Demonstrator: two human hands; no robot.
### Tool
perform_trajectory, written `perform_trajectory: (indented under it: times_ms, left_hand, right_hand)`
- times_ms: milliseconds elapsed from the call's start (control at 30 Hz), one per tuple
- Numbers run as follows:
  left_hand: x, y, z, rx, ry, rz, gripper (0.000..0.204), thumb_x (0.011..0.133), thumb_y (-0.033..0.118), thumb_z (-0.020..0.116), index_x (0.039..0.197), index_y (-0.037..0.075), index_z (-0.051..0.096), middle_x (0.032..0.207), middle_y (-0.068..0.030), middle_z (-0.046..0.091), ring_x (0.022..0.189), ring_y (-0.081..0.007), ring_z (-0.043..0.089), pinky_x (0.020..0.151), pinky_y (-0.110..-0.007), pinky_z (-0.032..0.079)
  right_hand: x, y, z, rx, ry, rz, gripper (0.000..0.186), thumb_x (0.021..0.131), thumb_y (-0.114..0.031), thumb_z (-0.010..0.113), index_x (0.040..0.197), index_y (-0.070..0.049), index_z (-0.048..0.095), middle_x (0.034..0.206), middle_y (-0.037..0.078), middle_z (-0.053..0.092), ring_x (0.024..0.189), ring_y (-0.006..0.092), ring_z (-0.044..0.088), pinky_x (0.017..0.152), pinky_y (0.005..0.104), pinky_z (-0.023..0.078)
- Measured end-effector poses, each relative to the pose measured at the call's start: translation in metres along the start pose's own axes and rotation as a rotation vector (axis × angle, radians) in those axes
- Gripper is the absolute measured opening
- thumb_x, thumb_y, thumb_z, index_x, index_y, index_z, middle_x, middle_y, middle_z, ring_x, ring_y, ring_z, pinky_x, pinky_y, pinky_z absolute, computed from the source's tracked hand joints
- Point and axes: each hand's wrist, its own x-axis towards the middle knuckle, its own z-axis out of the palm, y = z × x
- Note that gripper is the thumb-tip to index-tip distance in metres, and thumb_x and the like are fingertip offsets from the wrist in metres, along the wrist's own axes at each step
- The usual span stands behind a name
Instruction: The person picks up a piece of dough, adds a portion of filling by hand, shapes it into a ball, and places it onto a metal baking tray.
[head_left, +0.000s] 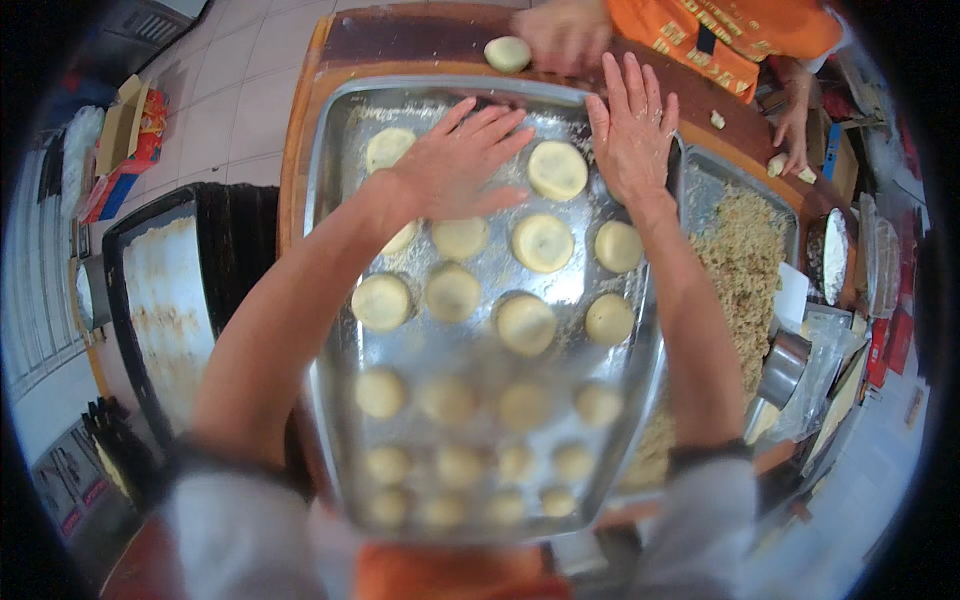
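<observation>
A large metal tray [425, 345] holds rows of round, pale dough discs [541, 243]. My left hand [468, 160] is over its far part, palm down with fingers spread, covering part of a row. Whether it presses on a disc beneath the palm, I cannot tell. At the far right corner, my right hand [632, 130] lies with fingers stretched out over the tray's rim and the table edge, gripping nothing. One flattened disc [557, 170] shows between my two hands. The near rows look rounder and are blurred.
Across the wooden table [420, 35], another person in an orange apron [690, 40] works beside a dough ball [508, 54]. To the right are a tray of crumbly filling [740, 260] and a metal cup [783, 368]. A dark-edged baking tray [170, 310] stands at left.
</observation>
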Motion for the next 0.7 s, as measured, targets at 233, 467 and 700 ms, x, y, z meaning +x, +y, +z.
perform_trajectory:
  times_ms: [233, 467, 700]
  left_hand:
    - [-0.010, 0.012, -0.021, -0.161, 0.138, -0.329, 0.072, 0.080, 0.045, 0.063, 0.132, -0.001, 0.041, 0.128, -0.0202, 0.048, 0.121, -0.0350, 0.044, 0.103, -0.045, 0.032]
    - [-0.010, 0.011, -0.019, -0.090, 0.066, -0.408, 0.072, 0.066, 0.036, 0.075, 0.118, -0.008, 0.051, 0.105, -0.0227, 0.054, 0.099, -0.0357, 0.055, 0.085, -0.041, 0.046]
    - [-0.046, 0.041, -0.049, -0.242, -0.001, -0.367, 0.070, 0.068, 0.033, 0.075, 0.120, -0.007, 0.050, 0.110, -0.0194, 0.053, 0.100, -0.0296, 0.054, 0.089, -0.039, 0.043]
  right_hand:
    - [-0.009, -0.003, 0.001, -0.002, -0.024, 0.053, 0.058, 0.094, -0.046, 0.040, 0.145, -0.021, 0.027, 0.148, 0.005, 0.029, 0.136, 0.0268, 0.026, 0.109, 0.0572, 0.012]
    - [-0.006, -0.008, 0.006, -0.004, 0.036, 0.043, 0.058, 0.094, -0.047, 0.041, 0.144, -0.020, 0.029, 0.146, 0.004, 0.033, 0.132, 0.0262, 0.032, 0.108, 0.0555, 0.017]
    - [-0.014, -0.001, 0.010, -0.002, 0.044, 0.052, 0.058, 0.093, -0.047, 0.043, 0.142, -0.018, 0.032, 0.142, 0.004, 0.039, 0.129, 0.0241, 0.036, 0.108, 0.0519, 0.020]
